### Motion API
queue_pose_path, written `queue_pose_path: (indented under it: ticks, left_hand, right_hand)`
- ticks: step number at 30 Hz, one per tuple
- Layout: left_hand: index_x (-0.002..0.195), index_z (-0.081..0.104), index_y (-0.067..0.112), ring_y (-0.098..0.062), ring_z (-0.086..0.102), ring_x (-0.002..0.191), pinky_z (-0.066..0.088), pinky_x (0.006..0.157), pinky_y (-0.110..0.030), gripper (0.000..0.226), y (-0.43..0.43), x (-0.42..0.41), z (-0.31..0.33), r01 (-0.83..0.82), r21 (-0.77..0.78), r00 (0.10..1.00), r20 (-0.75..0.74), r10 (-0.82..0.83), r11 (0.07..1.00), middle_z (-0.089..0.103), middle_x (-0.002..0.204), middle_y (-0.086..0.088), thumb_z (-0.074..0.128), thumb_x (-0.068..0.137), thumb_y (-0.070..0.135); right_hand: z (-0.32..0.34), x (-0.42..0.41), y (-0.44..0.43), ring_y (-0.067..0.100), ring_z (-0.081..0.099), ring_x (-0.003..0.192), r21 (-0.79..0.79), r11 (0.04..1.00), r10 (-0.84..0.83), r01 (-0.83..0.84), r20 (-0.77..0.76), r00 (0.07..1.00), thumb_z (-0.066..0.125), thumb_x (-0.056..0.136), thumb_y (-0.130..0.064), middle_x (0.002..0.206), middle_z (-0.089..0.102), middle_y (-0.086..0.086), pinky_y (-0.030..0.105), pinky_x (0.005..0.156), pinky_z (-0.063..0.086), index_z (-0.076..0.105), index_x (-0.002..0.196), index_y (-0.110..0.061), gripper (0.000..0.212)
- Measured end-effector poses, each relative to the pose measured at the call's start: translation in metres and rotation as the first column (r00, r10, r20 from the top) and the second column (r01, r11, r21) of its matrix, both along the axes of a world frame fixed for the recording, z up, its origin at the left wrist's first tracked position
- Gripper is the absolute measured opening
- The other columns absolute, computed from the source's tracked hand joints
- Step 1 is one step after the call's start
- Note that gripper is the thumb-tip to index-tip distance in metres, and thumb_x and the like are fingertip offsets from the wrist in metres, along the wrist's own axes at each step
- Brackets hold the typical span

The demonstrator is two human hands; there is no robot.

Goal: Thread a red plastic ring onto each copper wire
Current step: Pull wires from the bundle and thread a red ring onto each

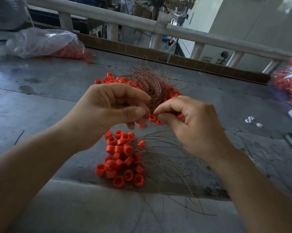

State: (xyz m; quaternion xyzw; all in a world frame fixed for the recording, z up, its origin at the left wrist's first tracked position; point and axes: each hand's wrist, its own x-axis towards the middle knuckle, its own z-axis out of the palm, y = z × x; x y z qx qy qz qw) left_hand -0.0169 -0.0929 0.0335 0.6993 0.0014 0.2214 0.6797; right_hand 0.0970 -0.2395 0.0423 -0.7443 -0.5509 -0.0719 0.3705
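Left fingers [135, 95] clamp the wires [150, 84]; right fingers [162, 108] pinch one loose. Next, likely: aligning its tip with a ring [152, 117] just below.

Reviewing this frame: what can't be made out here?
Head view only:
- How many strands the right hand pinches from the copper wire bundle: its fingertips hide them.
- Bundle's base: the left hand grips round it.
- The bag of red rings at right: cut by the edge, blurred.
- The white pieces: too small to identify.
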Motion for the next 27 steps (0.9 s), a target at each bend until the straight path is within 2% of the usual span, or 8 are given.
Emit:
queue_pose_path:
  ticks: [5, 7, 11, 14, 18, 21, 24, 27]
  left_hand:
    - [0.069, 0.074, 0.014, -0.011, 0.061, 0.049, 0.046, 0.043, -0.016, 0.019, 0.008, 0.0, 0.005, -0.175, -0.124, 0.984, -0.001, 0.177, 0.977, 0.069, 0.063, -0.005, 0.065, 0.054, 0.006]
    - [0.067, 0.073, 0.013, -0.012, 0.061, 0.049, 0.047, 0.044, -0.016, 0.018, 0.01, -0.001, 0.006, -0.194, -0.112, 0.981, -0.027, 0.192, 0.975, 0.067, 0.062, -0.005, 0.063, 0.054, 0.004]
    - [0.065, 0.07, 0.014, -0.015, 0.064, 0.052, 0.052, 0.049, -0.017, 0.023, 0.01, 0.003, -0.003, -0.23, 0.138, 0.947, -0.197, 0.255, 0.963, 0.065, 0.058, -0.003, 0.069, 0.064, -0.009]
    - [0.071, 0.071, 0.027, -0.009, 0.063, 0.054, 0.053, 0.054, -0.018, 0.023, 0.011, 0.006, -0.01, -0.224, 0.405, 0.91, -0.237, 0.339, 0.886, 0.069, 0.064, 0.002, 0.08, 0.057, 0.011]
    - [0.07, 0.068, 0.043, 0.004, 0.057, 0.047, 0.044, 0.047, -0.008, 0.026, 0.011, 0.007, -0.012, -0.071, 0.524, 0.914, -0.307, 0.265, 0.849, 0.067, 0.06, 0.016, 0.076, 0.05, 0.029]
    - [0.07, 0.069, 0.04, 0.006, 0.052, 0.043, 0.037, 0.041, -0.006, 0.021, 0.01, 0.007, -0.012, -0.034, 0.523, 0.925, -0.305, 0.224, 0.852, 0.065, 0.057, 0.019, 0.077, 0.051, 0.037]
    - [0.068, 0.071, 0.035, 0.001, 0.059, 0.052, 0.045, 0.049, -0.009, 0.033, 0.012, 0.006, -0.01, -0.093, 0.458, 0.937, -0.26, 0.233, 0.884, 0.068, 0.061, 0.011, 0.066, 0.042, 0.055]
    - [0.064, 0.071, 0.03, 0.003, 0.059, 0.053, 0.044, 0.055, -0.011, 0.02, 0.023, 0.009, -0.011, -0.281, 0.396, 0.897, -0.216, 0.387, 0.874, 0.068, 0.06, 0.009, 0.07, 0.049, 0.044]
  right_hand:
    - [0.011, 0.007, -0.007, 0.0, 0.054, 0.066, -0.02, 0.997, -0.082, 0.08, -0.111, 0.99, 0.064, 0.082, -0.006, 0.069, 0.058, -0.012, 0.009, 0.06, 0.044, 0.059, 0.072, -0.034, 0.03]
    - [0.012, 0.013, -0.009, 0.007, 0.055, 0.06, -0.079, 0.993, -0.101, 0.088, -0.179, 0.979, 0.065, 0.082, -0.008, 0.064, 0.057, -0.008, 0.011, 0.052, 0.044, 0.06, 0.071, -0.034, 0.028]
    - [0.01, 0.023, -0.012, 0.003, 0.056, 0.052, -0.337, 0.94, -0.144, 0.048, -0.263, 0.954, 0.068, 0.08, -0.011, 0.056, 0.059, -0.007, 0.009, 0.043, 0.039, 0.062, 0.07, -0.028, 0.02]
    - [0.009, 0.027, -0.014, -0.002, 0.058, 0.054, -0.454, 0.891, -0.16, 0.032, -0.247, 0.956, 0.07, 0.078, -0.013, 0.055, 0.062, -0.009, 0.008, 0.051, 0.043, 0.064, 0.072, -0.025, 0.015]
    - [0.012, 0.028, -0.016, -0.01, 0.056, 0.06, -0.531, 0.847, -0.136, -0.004, -0.225, 0.965, 0.073, 0.075, -0.019, 0.061, 0.063, -0.013, 0.004, 0.054, 0.041, 0.066, 0.069, -0.026, 0.011]
    - [0.011, 0.026, -0.014, -0.011, 0.056, 0.064, -0.577, 0.817, -0.128, -0.02, -0.215, 0.968, 0.073, 0.074, -0.03, 0.064, 0.063, -0.015, 0.006, 0.054, 0.041, 0.067, 0.069, -0.027, 0.009]
    - [0.009, 0.027, -0.011, -0.011, 0.053, 0.06, -0.51, 0.86, -0.157, 0.034, -0.2, 0.967, 0.07, 0.072, -0.041, 0.058, 0.059, -0.017, 0.006, 0.053, 0.039, 0.065, 0.066, -0.028, 0.015]
    - [0.009, 0.028, -0.012, -0.01, 0.053, 0.06, -0.42, 0.904, -0.187, 0.086, -0.205, 0.961, 0.068, 0.074, -0.042, 0.056, 0.058, -0.019, 0.005, 0.052, 0.039, 0.064, 0.065, -0.028, 0.017]
